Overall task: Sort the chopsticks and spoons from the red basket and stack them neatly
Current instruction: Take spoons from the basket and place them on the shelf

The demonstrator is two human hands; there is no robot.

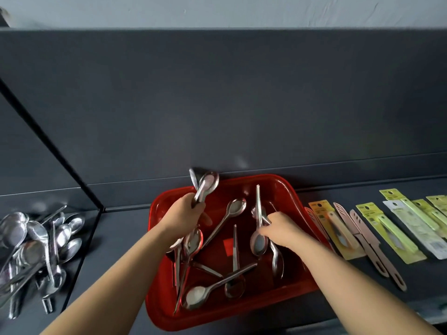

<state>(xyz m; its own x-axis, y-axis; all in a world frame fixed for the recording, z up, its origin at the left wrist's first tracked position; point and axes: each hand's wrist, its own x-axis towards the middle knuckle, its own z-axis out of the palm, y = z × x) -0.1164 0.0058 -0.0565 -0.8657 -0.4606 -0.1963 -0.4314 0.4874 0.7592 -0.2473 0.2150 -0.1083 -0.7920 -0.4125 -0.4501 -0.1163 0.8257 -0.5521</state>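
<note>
Red basket [285,189] is sitting on the dark shelf [125,238], holding loose spoons [232,211]. Left hand [185,211] is gripping a spoon bundle [205,183], fingers curled. Right hand [280,228] is pinching a spoon handle [258,206]. Sorted spoons [36,243] are lying far left.

You face a dark grey table [116,238] spreading to both sides of your left hand [183,210] and right hand [278,228]. Beyond them rises a tall matt grey back panel [242,105], with a pale wall [242,10] above it. Past your left hand, a black bar [48,141] slants down to the table; the light is soft and dim
</note>
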